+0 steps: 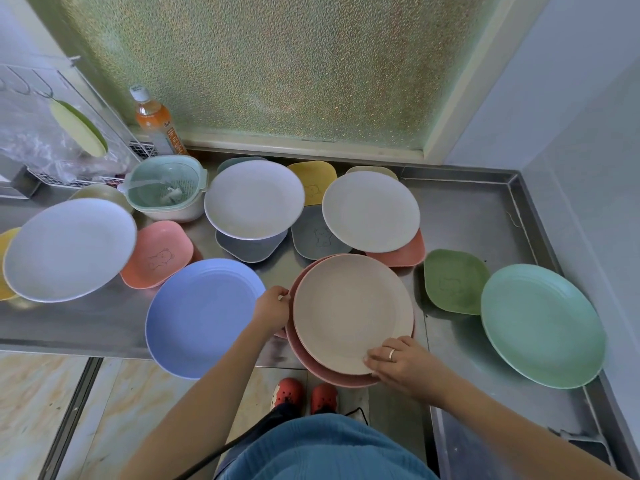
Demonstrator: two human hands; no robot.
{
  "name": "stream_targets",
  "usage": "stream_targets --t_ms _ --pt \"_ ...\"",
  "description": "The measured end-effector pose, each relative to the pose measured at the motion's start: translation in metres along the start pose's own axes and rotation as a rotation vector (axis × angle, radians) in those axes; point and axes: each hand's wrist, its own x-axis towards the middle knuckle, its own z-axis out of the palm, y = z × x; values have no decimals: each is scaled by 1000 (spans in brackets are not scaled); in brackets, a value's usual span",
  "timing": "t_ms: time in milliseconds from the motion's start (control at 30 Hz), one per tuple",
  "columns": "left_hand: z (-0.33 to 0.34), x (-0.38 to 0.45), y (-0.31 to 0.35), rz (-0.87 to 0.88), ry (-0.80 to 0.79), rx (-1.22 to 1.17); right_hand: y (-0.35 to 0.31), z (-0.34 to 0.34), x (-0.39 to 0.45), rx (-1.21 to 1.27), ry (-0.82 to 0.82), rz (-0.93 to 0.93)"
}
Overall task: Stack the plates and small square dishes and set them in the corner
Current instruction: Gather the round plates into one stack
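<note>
A beige plate (pixel 349 310) lies on a pink plate (pixel 304 355) at the front edge of the steel counter (pixel 467 216). My left hand (pixel 272 311) grips the left rim of this pair. My right hand (pixel 403 363) holds the near right rim, fingers on the beige plate. Around them lie a blue plate (pixel 201 317), a mint green plate (pixel 542 323), two white plates (pixel 254 199) (pixel 370 211) resting on small square dishes, and another white plate (pixel 69 249) at the left. Small square dishes include a green one (pixel 453 280), a pink one (pixel 157 254), a grey one (pixel 311 237) and a yellow one (pixel 313 181).
A mint colander bowl (pixel 166 188) and an orange drink bottle (pixel 154 121) stand at the back left, beside a wire rack (pixel 62 133). The frosted window (pixel 277 64) backs the counter. The counter's bare right back corner (pixel 485 202) meets the wall.
</note>
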Motion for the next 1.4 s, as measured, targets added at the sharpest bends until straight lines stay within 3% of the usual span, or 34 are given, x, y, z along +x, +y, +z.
stream_targets --t_ms 67,133,233,300,400,500,567,633,733,800,900,1000,1133,1267,1400 --pt "1 -1 0 14 12 23 -1 -5 -5 -8 81 68" --pt "2 -1 1 15 13 33 4 -13 -11 -34 190 255" --pt "0 1 2 12 -10 49 26 -15 -28 9 243 834" --pt "0 3 3 15 -23 85 40 -11 -41 112 106 1127" --pt "0 2 4 13 -32 124 48 -8 -49 113 -40 1134" --pt "2 3 3 9 -20 114 50 -8 -47 173 71 1129" --pt "2 2 4 17 -22 129 52 -10 -48 200 124 1249" --pt "3 1 5 18 -20 124 54 -9 -51 226 90 1373" --pt "3 -1 6 19 -24 118 59 -7 -56 244 47 1417" --pt "3 0 4 9 -31 98 58 -11 -59 304 143 1454" --pt "1 1 3 -15 -49 79 46 -22 -54 541 507 1582" --pt "-1 1 5 -22 -66 69 37 -20 -46 200 465 1238" --pt "-2 1 7 -25 -78 69 10 -31 -15 9 376 922" --pt "-3 3 6 -63 -101 -21 -19 -29 4 -20 335 415" --pt "-3 2 2 -86 -89 -138 -38 -24 13 -37 68 204"
